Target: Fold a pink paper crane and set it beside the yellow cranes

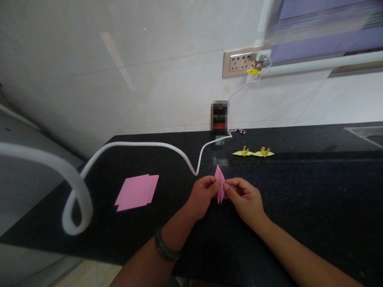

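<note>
Between my two hands is a pink folded paper (220, 179), a narrow diamond standing roughly upright with two points at its lower end. My left hand (203, 195) pinches its left side between thumb and fingers. My right hand (245, 197) pinches the right side, its thumb pressed near the paper's middle. Some fingertips are hidden behind the paper. Beyond my right hand, two yellow paper cranes (253, 153) sit side by side on the black countertop (299, 191). To the left lies a small stack of pink paper sheets (136, 192).
A thick white cable (143, 144) loops across the left of the counter, close to the camera. Against the wall stands a blurred-out phone-like device (220, 116), wired to a wall socket (242, 61). A sink edge (363, 129) shows at far right.
</note>
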Available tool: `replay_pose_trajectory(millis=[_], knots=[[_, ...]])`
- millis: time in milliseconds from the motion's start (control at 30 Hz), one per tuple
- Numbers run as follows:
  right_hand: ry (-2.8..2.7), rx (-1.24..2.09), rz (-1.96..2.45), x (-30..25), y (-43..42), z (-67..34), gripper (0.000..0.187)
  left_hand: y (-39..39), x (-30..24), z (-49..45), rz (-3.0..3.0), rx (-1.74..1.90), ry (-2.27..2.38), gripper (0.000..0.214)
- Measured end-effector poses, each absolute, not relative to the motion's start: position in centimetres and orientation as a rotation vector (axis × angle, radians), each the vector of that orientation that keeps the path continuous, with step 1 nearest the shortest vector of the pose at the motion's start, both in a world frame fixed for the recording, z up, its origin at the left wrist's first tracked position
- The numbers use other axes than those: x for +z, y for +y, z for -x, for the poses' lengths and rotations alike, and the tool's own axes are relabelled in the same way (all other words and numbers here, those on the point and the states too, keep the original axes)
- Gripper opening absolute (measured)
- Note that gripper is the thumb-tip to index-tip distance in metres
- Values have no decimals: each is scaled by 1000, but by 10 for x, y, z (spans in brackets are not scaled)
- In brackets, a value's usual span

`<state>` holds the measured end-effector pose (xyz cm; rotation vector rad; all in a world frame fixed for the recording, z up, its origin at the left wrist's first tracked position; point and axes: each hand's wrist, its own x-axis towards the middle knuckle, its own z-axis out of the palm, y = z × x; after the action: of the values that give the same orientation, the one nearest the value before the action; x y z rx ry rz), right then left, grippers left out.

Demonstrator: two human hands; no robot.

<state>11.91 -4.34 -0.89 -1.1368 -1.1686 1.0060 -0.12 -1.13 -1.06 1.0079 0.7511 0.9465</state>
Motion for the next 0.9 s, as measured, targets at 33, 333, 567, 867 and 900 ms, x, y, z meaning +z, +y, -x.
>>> replay_pose_trajectory(millis=[33,333,567,867,900], knots=[[-1153,1019,1137,-9,-43,-119,15,-11,-11,1,-1012,945,755,23],[-1131,951,1230,-14,-41,-121,14,-11,-12,1,-1172,948,853,21],[-1065,1133,1168,-7,-41,-119,18,-8,-13,4,-1213,939,859,23],[-1282,884,1319,-17,-40,-124,14,-7,-13,6,-1329,913,889,19],[-1305,843,1330,-18,-41,-124,14,-7,-14,6,-1335,907,883,19]])
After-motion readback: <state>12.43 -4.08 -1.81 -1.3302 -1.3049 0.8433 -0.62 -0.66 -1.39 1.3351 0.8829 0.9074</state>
